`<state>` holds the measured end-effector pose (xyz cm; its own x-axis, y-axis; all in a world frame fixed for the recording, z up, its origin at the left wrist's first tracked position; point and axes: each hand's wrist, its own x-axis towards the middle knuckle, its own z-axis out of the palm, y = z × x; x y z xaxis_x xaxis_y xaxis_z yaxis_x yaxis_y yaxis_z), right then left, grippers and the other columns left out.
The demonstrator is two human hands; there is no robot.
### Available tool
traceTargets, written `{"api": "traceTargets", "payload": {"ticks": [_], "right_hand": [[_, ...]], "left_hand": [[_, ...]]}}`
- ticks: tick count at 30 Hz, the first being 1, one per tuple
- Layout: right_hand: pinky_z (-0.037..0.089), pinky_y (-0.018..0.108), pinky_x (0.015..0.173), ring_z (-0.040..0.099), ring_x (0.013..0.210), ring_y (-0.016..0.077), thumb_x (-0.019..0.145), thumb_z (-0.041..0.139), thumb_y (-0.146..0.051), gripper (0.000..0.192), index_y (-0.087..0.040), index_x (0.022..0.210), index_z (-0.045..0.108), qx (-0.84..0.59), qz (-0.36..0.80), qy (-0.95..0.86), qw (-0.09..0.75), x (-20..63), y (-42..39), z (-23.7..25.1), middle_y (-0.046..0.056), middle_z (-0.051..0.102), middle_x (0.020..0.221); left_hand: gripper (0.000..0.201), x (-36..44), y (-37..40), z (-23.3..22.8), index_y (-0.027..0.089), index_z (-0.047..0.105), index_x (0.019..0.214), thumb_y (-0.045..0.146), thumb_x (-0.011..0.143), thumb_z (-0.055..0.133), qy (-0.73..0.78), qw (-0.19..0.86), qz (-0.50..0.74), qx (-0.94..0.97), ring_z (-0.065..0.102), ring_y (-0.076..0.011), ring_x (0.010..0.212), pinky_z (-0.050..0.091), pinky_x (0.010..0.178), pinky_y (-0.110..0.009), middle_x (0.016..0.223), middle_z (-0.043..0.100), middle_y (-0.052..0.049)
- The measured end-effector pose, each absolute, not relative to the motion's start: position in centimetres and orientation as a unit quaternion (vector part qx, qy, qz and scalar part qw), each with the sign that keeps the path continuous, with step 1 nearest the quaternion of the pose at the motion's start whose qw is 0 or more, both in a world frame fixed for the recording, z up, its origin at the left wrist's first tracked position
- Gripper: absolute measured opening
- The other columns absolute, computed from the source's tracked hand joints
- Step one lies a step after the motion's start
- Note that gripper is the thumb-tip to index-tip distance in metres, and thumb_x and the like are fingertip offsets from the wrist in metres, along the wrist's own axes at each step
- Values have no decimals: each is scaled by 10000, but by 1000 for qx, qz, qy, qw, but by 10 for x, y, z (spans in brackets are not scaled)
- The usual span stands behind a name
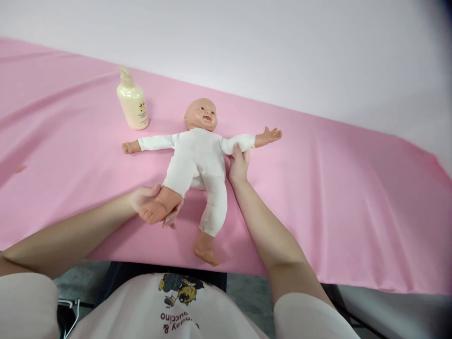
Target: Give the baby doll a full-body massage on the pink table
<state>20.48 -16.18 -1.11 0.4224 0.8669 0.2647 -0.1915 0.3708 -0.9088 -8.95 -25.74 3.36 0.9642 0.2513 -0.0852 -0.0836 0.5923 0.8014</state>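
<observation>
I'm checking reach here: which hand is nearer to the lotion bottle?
Left. The left hand holds the doll's foot, below the lotion bottle; the right hand is at the doll's far armpit, farther away.

Baby-care training room: practice doll point(199, 160), pink-covered table point(353, 197)

a cream pump bottle point(133, 104) stands upright on the pink sheet point(353, 197), with a small printed label on its front. the sheet covers the whole table, lightly creased, and hangs over the near edge. behind it runs a plain pale wall point(282, 47). below the table edge, grey floor point(243, 289) shows.
</observation>
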Motion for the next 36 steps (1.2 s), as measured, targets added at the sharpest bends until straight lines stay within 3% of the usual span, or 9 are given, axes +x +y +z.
{"api": "traceTargets", "payload": {"ticks": [4, 7, 14, 18, 22, 28, 36], "right_hand": [[503, 442, 1065, 655, 1105, 223, 846, 701, -474, 352, -229, 1098, 690, -447, 277, -535, 661, 206, -167, -10, 54, 716, 1113], [444, 508, 1128, 597, 1197, 260, 857, 691, -464, 328, -272, 1122, 718, -447, 191, -655, 579, 207, -170, -8, 65, 670, 1202], [405, 523, 1142, 526, 1241, 259, 907, 589, -272, 297, -345, 1155, 733, -468, 118, -714, 507, 209, -172, -8, 51, 607, 1246], [396, 519, 1151, 530, 1248, 255, 911, 567, -251, 315, -343, 1164, 731, -468, 124, -720, 498, 210, -171, -8, 47, 605, 1265], [398, 512, 1156, 556, 1238, 259, 903, 625, -344, 279, -324, 1165, 722, -453, 148, -701, 530, 208, -170, -7, 53, 630, 1246], [443, 447, 1143, 606, 1239, 233, 850, 694, -493, 426, -258, 1204, 659, -435, 294, -568, 634, 206, -164, -12, 61, 673, 1272], [592, 313, 795, 707, 906, 157, 858, 639, -523, 374, -230, 1085, 588, -426, 419, -336, 728, 207, -152, -20, 4, 711, 1003]], "left_hand": [[674, -88, -252, 33, 138, 546, 887, 804, 874, 448, 98, 917, 186, 337, 520, -145, 582, 525, 777, -364, 617, 532, 11], [649, -87, -249, 35, 127, 566, 894, 768, 898, 469, 125, 923, 246, 267, 480, -125, 559, 538, 755, -334, 611, 491, 31], [749, -79, -250, 45, 87, 659, 913, 697, 990, 232, 233, 917, 270, 179, 493, -152, 553, 582, 742, -342, 624, 507, -16], [704, -80, -249, 41, 90, 669, 946, 656, 1011, 254, 231, 918, 261, 188, 520, -162, 594, 580, 778, -365, 656, 543, -26], [638, -85, -250, 26, 109, 659, 1036, 709, 937, 467, 161, 936, 183, 256, 576, -158, 659, 543, 838, -365, 729, 616, -31], [731, -94, -257, 23, 134, 668, 1112, 744, 713, 730, 79, 917, 8, 392, 695, -265, 853, 545, 855, -402, 902, 711, -103], [642, -95, -261, 37, 177, 709, 1116, 685, 725, 749, 40, 857, -154, 490, 714, -309, 946, 561, 796, -368, 867, 724, -82]]}}
